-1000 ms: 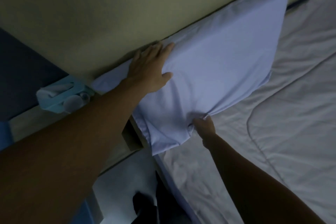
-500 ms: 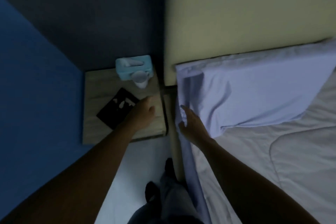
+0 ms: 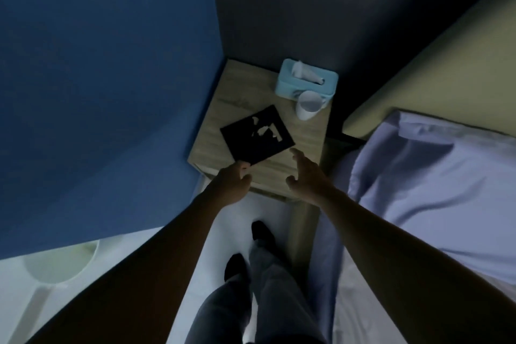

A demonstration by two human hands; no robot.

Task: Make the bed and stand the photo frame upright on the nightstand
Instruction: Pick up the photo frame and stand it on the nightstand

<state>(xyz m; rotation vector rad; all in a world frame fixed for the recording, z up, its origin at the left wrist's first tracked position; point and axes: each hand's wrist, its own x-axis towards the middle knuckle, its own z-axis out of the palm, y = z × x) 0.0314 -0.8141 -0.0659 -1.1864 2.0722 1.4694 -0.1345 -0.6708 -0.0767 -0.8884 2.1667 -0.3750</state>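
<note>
A dark photo frame point(image 3: 257, 138) lies flat on the wooden nightstand point(image 3: 227, 98), turned at an angle. My left hand point(image 3: 233, 183) is at the frame's near corner, with fingers curled onto that corner. My right hand point(image 3: 305, 176) hovers over the nightstand's front right part, just right of the frame, fingers apart and holding nothing. The pale blue pillow point(image 3: 446, 176) lies at the head of the bed against the beige headboard point(image 3: 424, 47), with the light bedcover point(image 3: 363, 301) below it.
A light blue tissue box point(image 3: 287, 82) and a white cup point(image 3: 308, 106) stand at the nightstand's back right. Blue walls close the corner behind and left of it. My legs and feet point(image 3: 245, 260) stand on the pale floor between wall and bed. A white round object point(image 3: 55, 265) sits low left.
Both hands left the pillow and my view turned to the nightstand. My left hand went from above the frame to its near corner; my right hand came off the pillow edge to beside the frame.
</note>
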